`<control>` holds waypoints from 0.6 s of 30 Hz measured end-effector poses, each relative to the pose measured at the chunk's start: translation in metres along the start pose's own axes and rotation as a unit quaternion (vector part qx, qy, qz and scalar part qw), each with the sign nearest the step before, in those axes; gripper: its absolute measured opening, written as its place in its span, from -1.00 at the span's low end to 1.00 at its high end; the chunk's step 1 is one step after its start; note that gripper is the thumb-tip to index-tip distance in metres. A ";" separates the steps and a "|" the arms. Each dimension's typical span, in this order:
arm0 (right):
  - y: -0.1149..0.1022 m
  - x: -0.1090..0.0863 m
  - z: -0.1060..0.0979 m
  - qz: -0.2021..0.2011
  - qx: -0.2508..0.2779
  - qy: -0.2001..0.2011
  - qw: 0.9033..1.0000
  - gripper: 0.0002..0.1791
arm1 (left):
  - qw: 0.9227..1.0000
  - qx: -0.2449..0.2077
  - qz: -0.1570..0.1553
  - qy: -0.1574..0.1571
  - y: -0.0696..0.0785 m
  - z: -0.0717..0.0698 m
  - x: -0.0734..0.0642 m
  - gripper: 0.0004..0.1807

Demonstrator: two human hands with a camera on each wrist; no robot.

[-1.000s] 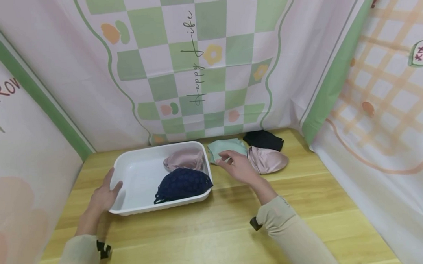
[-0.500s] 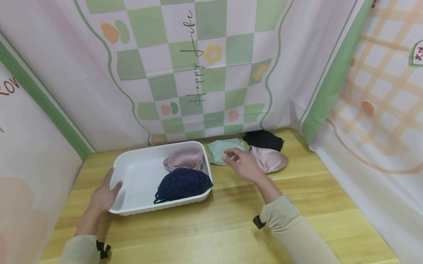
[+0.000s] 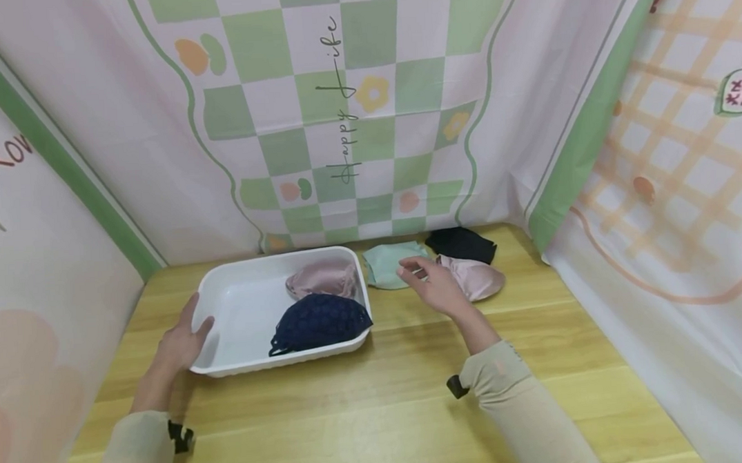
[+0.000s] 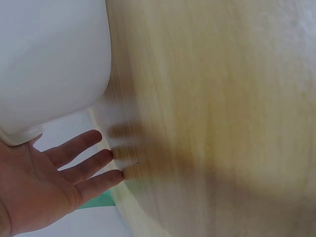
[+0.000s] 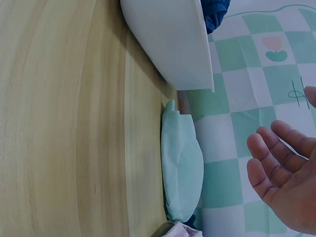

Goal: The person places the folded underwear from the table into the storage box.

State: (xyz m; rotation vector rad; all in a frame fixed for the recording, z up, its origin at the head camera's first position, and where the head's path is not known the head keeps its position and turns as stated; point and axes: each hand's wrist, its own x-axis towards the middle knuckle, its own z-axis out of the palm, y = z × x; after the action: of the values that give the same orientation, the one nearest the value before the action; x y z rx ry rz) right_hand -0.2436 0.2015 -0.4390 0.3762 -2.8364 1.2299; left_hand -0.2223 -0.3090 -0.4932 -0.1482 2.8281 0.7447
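Note:
My left hand (image 3: 180, 345) rests against the left end of a white plastic tray (image 3: 237, 366), thumb over the rim. In the left wrist view, several of its fingers (image 4: 88, 167) stretch out straight below the rim. My right hand (image 3: 437, 284) hovers holding nothing, fingers loosely bent, in front of a mint-green folded fabric piece (image 3: 385, 264). It partly hides a pink satin cup-shaped garment (image 3: 480, 279), perhaps a folded bra. Inside the tray, a navy patterned cup-shaped garment with a thin strap (image 3: 322, 322) lies before another pink satin one (image 3: 323, 280).
A black folded fabric piece (image 3: 461, 244) lies at the back right, behind the pink satin garment. The wooden table (image 3: 354, 412) ends at a patterned curtain (image 3: 316, 123) behind, with more printed cloth along both sides.
My right hand has moved a little to the right, away from the tray, over the edge of the mint piece towards the pink garment. My left hand and the tray stay put.

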 end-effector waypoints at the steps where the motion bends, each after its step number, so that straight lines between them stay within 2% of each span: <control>1: 0.001 0.000 -0.001 0.001 0.005 0.000 1.000 -0.42 | 1.000 -0.001 0.001 0.000 0.000 0.000 0.000 -0.13; 8: 0.005 0.000 -0.007 0.009 0.015 -0.002 1.000 -0.40 | 1.000 -0.001 0.000 -0.003 0.000 0.001 0.000 -0.14; 18: 0.015 -0.002 -0.020 0.022 0.011 0.016 1.000 -0.38 | 1.000 -0.004 0.001 -0.002 0.000 -0.001 0.000 -0.13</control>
State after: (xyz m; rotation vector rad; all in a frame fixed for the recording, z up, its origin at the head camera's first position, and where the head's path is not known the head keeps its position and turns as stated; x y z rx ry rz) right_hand -0.2464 0.2265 -0.4367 0.2939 -2.8216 1.2630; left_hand -0.2220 -0.3090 -0.4923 -0.1443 2.8215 0.7557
